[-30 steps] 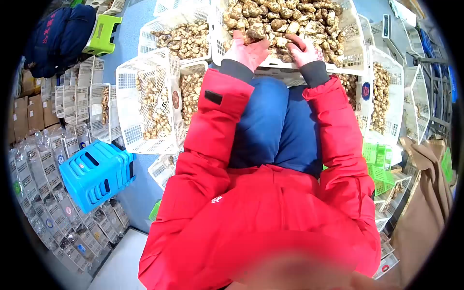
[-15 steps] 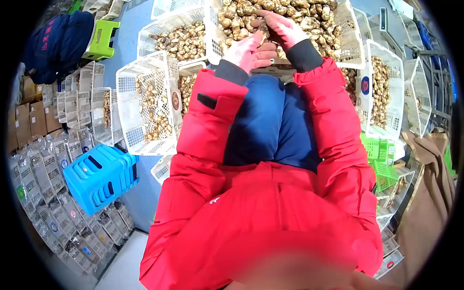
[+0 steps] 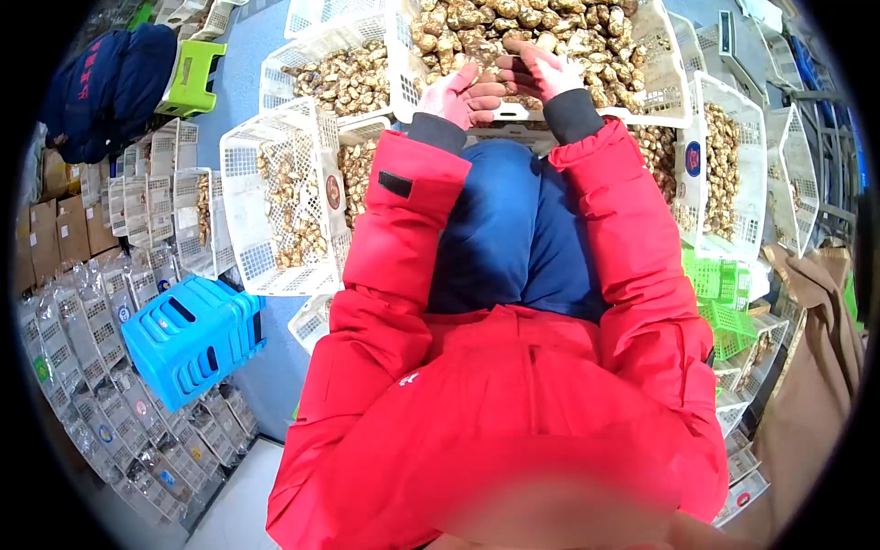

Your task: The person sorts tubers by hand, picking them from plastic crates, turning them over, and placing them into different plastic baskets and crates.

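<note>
My left hand (image 3: pixel 460 95) is over the near edge of a large white crate (image 3: pixel 672 60), palm up with its fingers apart. Close beside it, my right hand (image 3: pixel 539 71) has its fingers spread and turned inward. No item shows clearly in either hand. Knobbly brown and cream pieces, which look like mushrooms (image 3: pixel 587 41), fill the crate just beyond my fingers. Some lie right behind the fingertips, where I cannot make out whether they touch.
White baskets of similar pieces stand at the left (image 3: pixel 341 78), nearer left (image 3: pixel 234 192) and right (image 3: pixel 721 174). A blue stool (image 3: pixel 194 339) is at the lower left, a green stool (image 3: pixel 192 78) at the upper left. Brown cloth (image 3: pixel 816 367) hangs at the right.
Half a second ago a dark piece was between my hands; it no longer shows there. My right hand has come down slightly toward me, and the fingers of both hands are spread.
</note>
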Available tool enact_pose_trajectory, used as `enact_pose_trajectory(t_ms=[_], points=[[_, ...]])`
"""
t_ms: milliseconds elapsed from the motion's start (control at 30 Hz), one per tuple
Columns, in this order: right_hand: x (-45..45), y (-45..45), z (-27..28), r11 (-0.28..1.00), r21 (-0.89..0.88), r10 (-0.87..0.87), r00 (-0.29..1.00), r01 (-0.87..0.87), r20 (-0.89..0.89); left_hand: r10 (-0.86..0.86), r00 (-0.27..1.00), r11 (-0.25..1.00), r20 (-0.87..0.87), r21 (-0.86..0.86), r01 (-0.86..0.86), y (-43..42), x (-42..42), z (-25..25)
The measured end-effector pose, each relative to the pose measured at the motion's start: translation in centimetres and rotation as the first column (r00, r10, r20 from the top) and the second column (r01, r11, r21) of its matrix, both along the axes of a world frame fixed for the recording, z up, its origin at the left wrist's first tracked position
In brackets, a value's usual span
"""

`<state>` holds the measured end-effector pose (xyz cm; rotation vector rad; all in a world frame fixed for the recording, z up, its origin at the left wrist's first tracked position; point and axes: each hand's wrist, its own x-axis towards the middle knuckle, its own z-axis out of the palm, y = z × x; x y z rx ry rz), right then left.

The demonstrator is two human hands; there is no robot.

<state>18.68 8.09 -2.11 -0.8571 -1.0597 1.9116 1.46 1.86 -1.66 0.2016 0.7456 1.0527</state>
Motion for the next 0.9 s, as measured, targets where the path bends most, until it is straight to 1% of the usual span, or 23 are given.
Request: enact_pose_trajectory(t_ms=[33,133,167,233,267,300,333,367,400,433,467,500,533,567,600,633,667,700,733,800,833,867,900], points=[[0.0,0.1,-0.4,1.0,-0.003,-0.004,1.0,0.004,-0.007,0.035,0.999,0.999,-0.024,-0.009,-0.035,0.0,0.2,-0.2],[0.0,-0.3,0.5,1.0,-0.009,-0.019,1.0,0.019,0.008,0.046,0.999,0.997,-0.022,-0.055,-0.047,-0.3,0.7,0.8],[-0.1,-0.4,0.5,1.0,-0.003,-0.023,1.0,0.023,0.016,0.01,1.0,1.0,0.001,-0.027,-0.01,-0.1,0.6,0.5],[-0.1,-0.1,0.0,1.0,0.017,0.008,1.0,-0.009,0.011,-0.02,0.995,1.0,-0.1,-0.021,0.018,-0.1,0.7,0.2],[-0.1,-0.2,0.3,0.997,0.068,0.016,0.998,-0.021,0.068,-0.034,0.988,0.999,-0.15,-0.018,0.031,-0.1,0.8,0.4],[-0.2,-0.3,0.6,0.992,0.119,0.019,0.992,-0.035,0.126,-0.115,0.969,0.993,-0.218,0.014,0.121,0.1,0.9,0.5],[-0.2,-0.3,1.0,0.985,0.168,0.018,0.983,-0.049,0.183,-0.125,0.955,0.99,-0.27,0.03,0.138,0.1,1.2,0.7],[-0.3,-0.1,1.4,0.981,0.167,0.055,0.964,-0.101,0.258,-0.135,0.938,0.986,-0.321,0.045,0.158,-0.1,1.8,1.0],[-0.2,-0.7,2.0,0.991,0.09,0.088,0.99,-0.099,0.11,-0.145,0.917,0.982,-0.371,0.061,0.18,-0.2,2.2,1.3],[0.4,-0.8,2.3,0.986,0.132,0.089,0.992,-0.101,0.095,-0.168,0.883,0.975,-0.439,0.056,0.213,-0.2,2.5,1.6],[1.3,-0.7,2.7,0.979,0.177,0.09,0.993,-0.103,0.08,-0.149,0.88,0.969,-0.452,0.113,0.222,-0.6,2.9,2.3],[3.0,-0.9,4.3,0.929,0.35,-0.021,0.926,-0.122,0.378,-0.127,0.878,0.958,-0.461,0.171,0.229,-1.2,3.4,3.5],[4.9,-1.9,5.4,0.967,0.254,-0.087,0.961,0.018,0.263,-0.107,0.878,0.946,-0.466,0.225,0.234,-1.4,3.8,4.2],[7.7,-2.5,6.2,0.966,0.235,-0.148,0.978,0.111,0.145,-0.171,0.865,0.909,-0.472,0.263,0.324,-1.1,3.4,4.4],[11.6,-2.7,6.1,0.95,0.292,-0.174,0.961,0.108,0.213,-0.15,0.913,0.892,-0.381,0.345,0.29,-0.6,2.8,3.4],[14.0,-4.0,7.0,0.945,0.237,-0.28,0.933,0.226,0.227,-0.107,0.919,0.901,-0.378,0.355,0.25,-0.5,2.5,3.1],[16.8,-4.6,6.7,0.932,0.198,-0.359,0.852,0.304,0.38,-0.059,0.925,0.908,-0.375,0.365,0.206,-0.3,2.3,3.0],[19.4,-4.9,5.6,0.922,0.232,-0.385,0.79,0.309,0.477,0.015,0.909,0.937,-0.417,0.323,0.133,-0.1,2.4,3.2],[22.0,-4.3,4.1,0.908,0.331,-0.413,0.674,0.255,0.613,-0.044,0.963,0.931,-0.266,0.339,0.136,0.4,2.0,3.5],[23.2,-2.2,2.3,0.838,0.501,-0.514,0.621,0.217,0.591,0.042,0.96,0.936,-0.278,0.346,0.06,0.7,2.1,2.2],[23.4,-0.2,2.9,0.754,0.657,-0.595,0.404,-0.019,0.694,0.054,0.977,0.937,-0.207,0.347,0.022,0.9,2.0,1.7],[21.3,1.5,4.3,0.659,0.748,-0.696,0.309,-0.085,0.648,0.122,0.942,0.954,-0.314,0.299,-0.024,0.6,2.5,2.9],[19.8,4.5,3.7,0.675,0.738,-0.655,0.463,0.004,0.597,0.134,0.957,0.954,-0.257,0.296,-0.054,0.6,2.3,2.6]])
